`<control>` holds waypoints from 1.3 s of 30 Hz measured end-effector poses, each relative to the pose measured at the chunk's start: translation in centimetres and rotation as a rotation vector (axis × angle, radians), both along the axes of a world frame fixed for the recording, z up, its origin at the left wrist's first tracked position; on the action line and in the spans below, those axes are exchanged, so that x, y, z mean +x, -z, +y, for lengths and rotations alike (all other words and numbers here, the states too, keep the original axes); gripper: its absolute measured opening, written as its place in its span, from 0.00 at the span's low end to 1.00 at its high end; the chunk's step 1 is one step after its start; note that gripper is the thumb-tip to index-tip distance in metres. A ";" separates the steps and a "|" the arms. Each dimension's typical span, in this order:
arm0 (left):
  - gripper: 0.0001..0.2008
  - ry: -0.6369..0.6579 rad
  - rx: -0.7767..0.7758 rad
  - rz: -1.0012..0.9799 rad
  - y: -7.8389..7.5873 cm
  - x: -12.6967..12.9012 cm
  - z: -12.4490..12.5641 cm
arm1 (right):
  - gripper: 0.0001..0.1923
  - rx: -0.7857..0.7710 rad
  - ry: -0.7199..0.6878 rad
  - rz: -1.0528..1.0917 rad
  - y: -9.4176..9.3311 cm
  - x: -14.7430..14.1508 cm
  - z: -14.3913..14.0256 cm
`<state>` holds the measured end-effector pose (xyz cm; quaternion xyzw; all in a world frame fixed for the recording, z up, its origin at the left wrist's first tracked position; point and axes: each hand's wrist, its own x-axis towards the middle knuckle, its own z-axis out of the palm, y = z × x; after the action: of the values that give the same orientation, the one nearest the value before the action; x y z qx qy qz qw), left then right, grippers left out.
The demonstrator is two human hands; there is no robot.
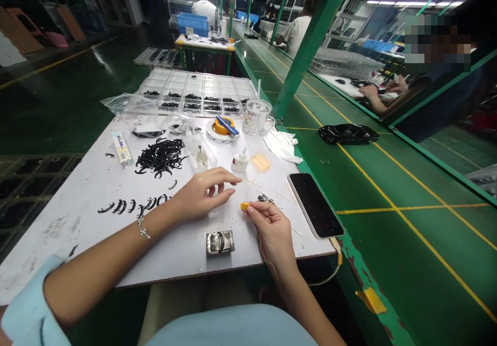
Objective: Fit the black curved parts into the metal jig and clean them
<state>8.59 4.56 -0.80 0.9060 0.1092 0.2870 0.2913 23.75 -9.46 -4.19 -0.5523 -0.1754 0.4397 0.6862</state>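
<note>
My left hand (202, 193) hovers over the middle of the white table, its thumb and fingers apart. Thin sticks lie by its fingertips; contact with them cannot be made out. Between thumb and fingertips, my right hand (274, 227) pinches a small yellow piece (245, 206), perhaps folded tape. A metal block (220, 242) with a curved black part across its top sits near the front edge, between my hands. Left of my left hand, several curved black strips (126, 206) lie in a row. Behind it are a white squeeze bottle (240, 160) and a fan of toothpicks (260, 163).
A heap of black parts (161, 155) lies back left, before a compartment tray (190, 90). Tape rolls (223, 129) and a clear mug (256, 117) stand behind. A phone (315, 205) lies at right. Beyond runs a green conveyor (388, 180) carrying a black model car (348, 133); co-workers sit alongside.
</note>
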 end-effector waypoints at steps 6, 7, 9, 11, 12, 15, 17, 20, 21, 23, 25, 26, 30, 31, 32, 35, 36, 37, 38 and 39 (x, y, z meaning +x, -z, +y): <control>0.04 0.027 -0.229 0.098 0.4 0.8 -1.4 | 0.13 0.029 -0.043 -0.108 -0.1 -0.3 -0.3; 0.03 0.023 -0.252 0.104 0.5 0.9 -1.6 | 0.13 0.036 -0.053 -0.125 -0.2 -0.3 -0.3; 0.02 0.014 -0.290 0.110 0.7 0.9 -1.8 | 0.12 0.051 -0.063 -0.157 -0.4 -0.4 -0.3; 0.02 0.015 -0.328 0.108 0.8 1.0 -1.8 | 0.10 0.067 -0.061 -0.183 -0.4 -0.4 -0.3; 0.02 0.022 -0.349 0.106 0.8 1.0 -1.8 | 0.09 0.074 -0.059 -0.191 -0.4 -0.4 -0.3; 0.02 0.081 -0.410 0.105 0.4 1.0 -1.7 | 0.09 0.075 -0.077 -0.177 0.0 -0.2 -0.3; 0.02 0.132 -0.438 0.110 0.1 0.9 -1.6 | 0.10 0.070 -0.094 -0.151 0.2 -0.1 -0.3; 0.05 0.183 -0.450 0.120 -0.2 0.8 -1.3 | 0.13 0.065 -0.116 -0.124 0.5 0.1 -0.4; 0.05 0.190 -0.447 0.123 -0.3 0.8 -1.2 | 0.13 0.065 -0.126 -0.119 0.6 0.1 -0.4; 0.07 0.191 -0.432 0.125 -0.3 0.7 -1.1 | 0.12 0.063 -0.146 -0.113 0.6 0.2 -0.5; 0.07 0.186 -0.415 0.127 -0.2 0.7 -0.9 | 0.12 0.060 -0.160 -0.108 0.6 0.2 -0.4; 0.07 0.183 -0.406 0.129 -0.2 0.6 -0.9 | 0.12 0.058 -0.165 -0.106 0.5 0.2 -0.4; 0.06 0.154 -0.384 0.142 -0.2 0.5 -0.6 | 0.12 0.054 -0.178 -0.109 0.3 0.2 -0.4; 0.07 0.145 -0.382 0.145 -0.2 0.5 -0.5 | 0.12 0.053 -0.182 -0.112 0.3 0.2 -0.4; 0.07 0.139 -0.381 0.146 -0.2 0.5 -0.5 | 0.12 0.052 -0.188 -0.115 0.3 0.2 -0.4; 0.08 0.130 -0.389 0.137 0.0 0.5 -0.4 | 0.13 0.054 -0.211 -0.122 0.2 0.3 -0.5; 0.08 0.127 -0.395 0.127 0.1 0.5 -0.4 | 0.13 0.055 -0.217 -0.124 0.2 0.4 -0.5; 0.09 0.127 -0.402 0.116 0.2 0.5 -0.4 | 0.13 0.057 -0.220 -0.125 0.2 0.4 -0.5; 0.10 0.136 -0.410 0.105 0.2 0.5 -0.4 | 0.14 0.057 -0.218 -0.125 0.2 0.4 -0.4; 0.11 0.153 -0.417 0.096 0.2 0.5 -0.4 | 0.15 0.057 -0.212 -0.125 0.1 0.4 -0.4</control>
<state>9.10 4.13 -1.00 0.8445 0.1111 0.1917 0.4875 24.18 -9.86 -4.34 -0.5373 -0.2876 0.4692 0.6391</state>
